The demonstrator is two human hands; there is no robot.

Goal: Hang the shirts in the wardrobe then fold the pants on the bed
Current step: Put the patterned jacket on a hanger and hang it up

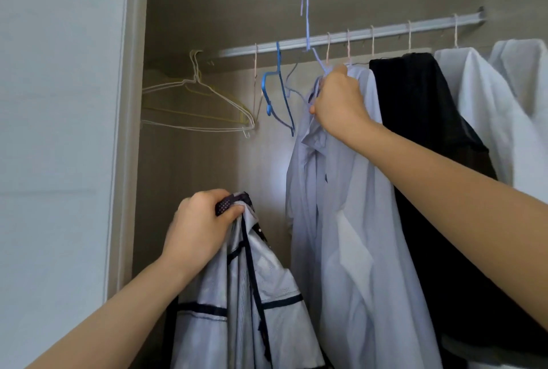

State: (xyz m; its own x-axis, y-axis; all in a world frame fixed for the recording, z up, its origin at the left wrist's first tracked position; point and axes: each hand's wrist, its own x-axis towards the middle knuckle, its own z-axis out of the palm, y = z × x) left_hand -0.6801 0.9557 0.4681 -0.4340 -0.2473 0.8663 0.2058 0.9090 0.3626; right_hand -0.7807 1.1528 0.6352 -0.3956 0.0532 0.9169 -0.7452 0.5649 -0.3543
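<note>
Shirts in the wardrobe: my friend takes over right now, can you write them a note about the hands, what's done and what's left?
Right hand grips the pale blue shirt at its collar with its lilac hanger; the hook is above the rail, not on it yet.
Left hand grips a striped white shirt, held low.
Done: a black garment and white shirts hang on the rail.
Left: hook that hanger on, hang the striped one (spare hangers at the left), then fold the pants; pants and bed are out of view.
</note>
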